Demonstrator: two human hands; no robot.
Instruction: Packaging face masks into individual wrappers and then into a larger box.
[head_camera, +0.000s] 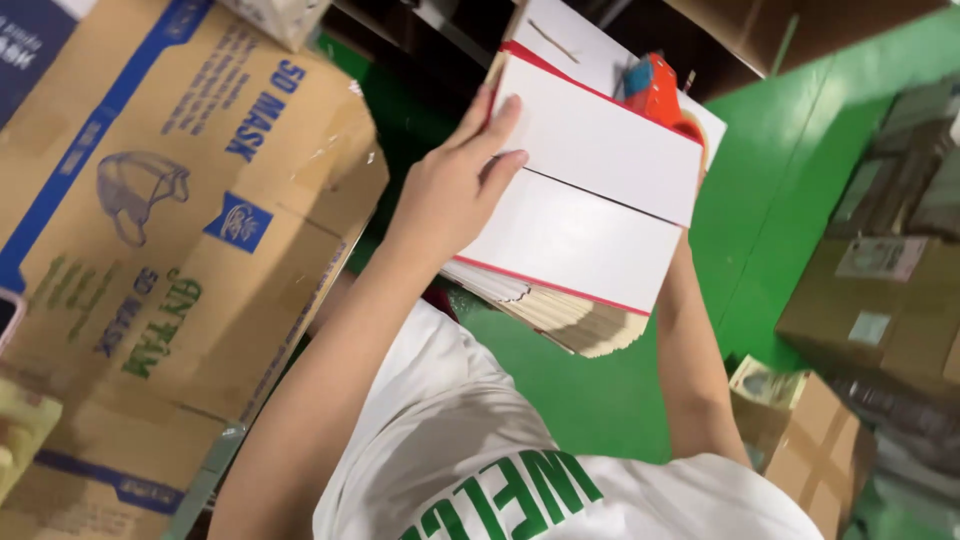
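I hold a thick stack of flat white card sheets with red edges (585, 200) up in front of my chest, above the green floor. My left hand (455, 190) lies on the stack's left side, fingers spread over the top sheet and thumb at its edge. My right forearm (690, 360) runs up under the stack's right side. The right hand itself is hidden beneath the sheets and carries them from below. A red tape dispenser (655, 90) shows just past the stack's far edge.
A large printed brown carton (200, 200) fills the left side. Smaller taped cardboard boxes (825, 445) and wrapped parcels (885, 300) sit on the green floor (600, 400) to the right. A dark shelf lies beyond the stack.
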